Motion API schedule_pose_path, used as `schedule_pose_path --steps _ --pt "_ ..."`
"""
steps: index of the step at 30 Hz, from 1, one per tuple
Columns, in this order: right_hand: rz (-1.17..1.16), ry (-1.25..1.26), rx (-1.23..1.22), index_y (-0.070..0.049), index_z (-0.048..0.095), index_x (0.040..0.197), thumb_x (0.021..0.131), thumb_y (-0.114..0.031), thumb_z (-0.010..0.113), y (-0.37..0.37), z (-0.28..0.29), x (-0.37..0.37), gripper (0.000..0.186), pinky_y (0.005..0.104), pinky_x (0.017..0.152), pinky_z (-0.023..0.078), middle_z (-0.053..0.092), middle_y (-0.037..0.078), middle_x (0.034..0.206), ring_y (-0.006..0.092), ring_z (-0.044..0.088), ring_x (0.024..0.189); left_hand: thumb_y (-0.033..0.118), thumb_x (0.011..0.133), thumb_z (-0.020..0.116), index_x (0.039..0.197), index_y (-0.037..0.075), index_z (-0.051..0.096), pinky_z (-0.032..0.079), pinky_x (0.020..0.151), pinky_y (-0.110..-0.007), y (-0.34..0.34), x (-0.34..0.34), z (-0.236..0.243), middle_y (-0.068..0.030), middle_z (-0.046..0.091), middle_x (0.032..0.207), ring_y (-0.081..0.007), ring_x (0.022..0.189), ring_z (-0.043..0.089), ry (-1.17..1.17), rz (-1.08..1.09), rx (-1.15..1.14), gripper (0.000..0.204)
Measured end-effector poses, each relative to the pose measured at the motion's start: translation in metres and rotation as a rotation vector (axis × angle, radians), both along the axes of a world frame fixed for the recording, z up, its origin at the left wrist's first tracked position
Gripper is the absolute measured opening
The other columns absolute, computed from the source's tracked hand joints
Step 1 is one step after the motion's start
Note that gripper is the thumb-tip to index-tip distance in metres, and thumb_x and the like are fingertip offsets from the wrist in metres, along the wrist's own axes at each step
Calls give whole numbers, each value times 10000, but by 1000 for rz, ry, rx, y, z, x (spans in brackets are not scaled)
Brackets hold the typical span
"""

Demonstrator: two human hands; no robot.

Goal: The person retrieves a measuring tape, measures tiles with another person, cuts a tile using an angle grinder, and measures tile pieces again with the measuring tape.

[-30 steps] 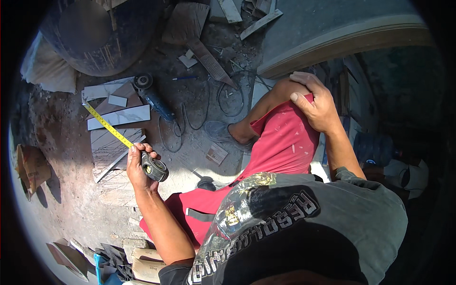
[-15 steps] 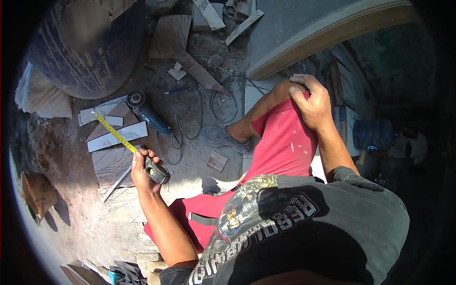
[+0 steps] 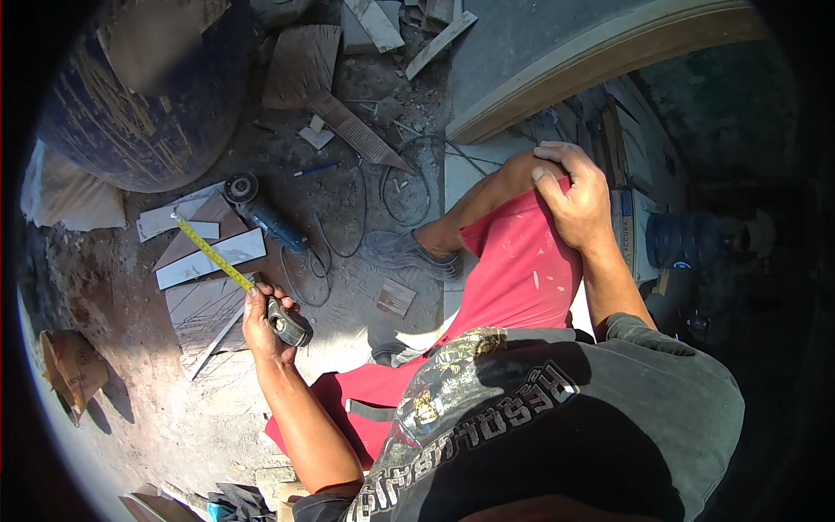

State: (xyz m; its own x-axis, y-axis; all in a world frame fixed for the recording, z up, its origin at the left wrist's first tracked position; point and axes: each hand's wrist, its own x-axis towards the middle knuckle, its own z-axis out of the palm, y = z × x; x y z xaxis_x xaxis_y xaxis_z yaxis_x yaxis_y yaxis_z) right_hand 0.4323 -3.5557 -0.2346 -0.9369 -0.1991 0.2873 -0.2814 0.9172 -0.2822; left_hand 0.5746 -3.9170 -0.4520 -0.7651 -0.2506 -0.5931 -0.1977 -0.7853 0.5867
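Note:
My left hand grips a black tape measure, its yellow blade stretched up-left over cut tile pieces on the floor, among them a white marbled strip and a brown piece. Whether the blade's tip touches them I cannot tell. A blue angle grinder lies right of those pieces, its cord looping away. My right hand is curled over my bent knee and the hem of my red shorts.
A large dark-blue drum and pale sack occupy the upper left, torn cardboard the lower left. Tile scraps and a blue pen lie ahead. A wooden-edged opening and water jug are on the right.
The view has shifted, so the floor sits lower in it. The tape's far end has moved rightward relative to the tiles. My right hand has stayed on my knee.

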Motion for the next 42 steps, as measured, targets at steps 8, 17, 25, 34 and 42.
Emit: schedule_pose_path --steps 8,17,25,34,42 --pt "-14 -7 10 -3 663 986 758 -204 632 1 1 0 305 371 858 492 651 172 1071 352 623 989 307 983 512 919 99 514 510 579 -289 4 -3 3 -59 559 810 -150 657 586 4 -8 8 217" --pt "-24 -20 17 -3 664 990 765 -211 630 0 1 -1 308 372 873 487 651 174 1083 351 622 1004 285 991 494 908 91 511 494 588 -296 6 -6 3 -77 561 809 -155 640 570 5 -9 33 211" --pt "-41 -34 19 -1 665 993 769 -211 629 -4 2 -2 309 368 883 482 650 175 1091 351 619 1016 266 997 474 904 84 513 488 581 -295 7 -8 3 -78 555 799 -154 631 569 -4 4 45 208" --pt "-4 -39 19 13 658 1000 777 -207 626 -2 -1 -6 315 367 879 482 649 180 1080 355 622 1003 283 1003 463 905 84 512 486 572 -291 8 -5 5 -76 551 787 -157 625 577 9 27 65 227" --pt "21 -83 -44 49 635 1067 858 -143 591 5 -2 -3 287 347 945 441 650 177 1102 291 611 1051 270 991 477 910 49 532 499 588 -281 33 -11 10 -84 597 803 -147 627 587 -44 -153 30 241"
